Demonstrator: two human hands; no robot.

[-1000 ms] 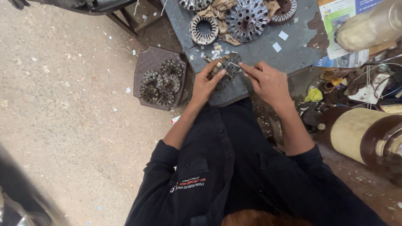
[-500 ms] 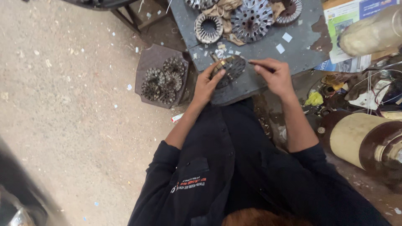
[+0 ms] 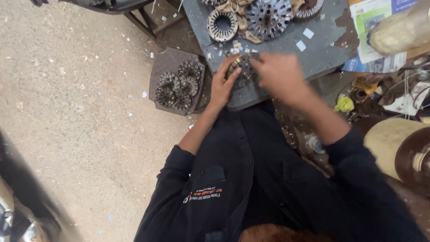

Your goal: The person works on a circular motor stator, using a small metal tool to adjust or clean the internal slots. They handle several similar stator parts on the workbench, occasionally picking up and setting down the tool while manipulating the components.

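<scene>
While the left hand (image 3: 224, 83) curls around the left edge of a round slotted metal ring (image 3: 241, 71), its fingers closed on the rim and its thumb pressed against the side, the right hand (image 3: 277, 76) lies over the ring's right half. That right hand is blurred, so I cannot tell how far its fingers are closed or whether they pinch anything. The ring sits on the near edge of a grey worktable (image 3: 322, 51), at about 12 o'clock from the person's dark-sleeved body and just beyond the lap.

Farther back on the table, at about 11 o'clock from the ring, stands a smaller slotted ring (image 3: 221, 24); at about 1 o'clock lies a larger toothed metal disc (image 3: 268, 18) resting on crumpled brown cloth. Small white paper scraps (image 3: 308, 33) are scattered on the tabletop at about 2 o'clock from the hands.

At 9 o'clock from the left hand, on the sandy ground, a dark tray (image 3: 156, 67) holds several small slotted rings close together. At 4 o'clock from the right hand, well apart, a pale cylinder (image 3: 387, 143) lies on its side among clutter.
</scene>
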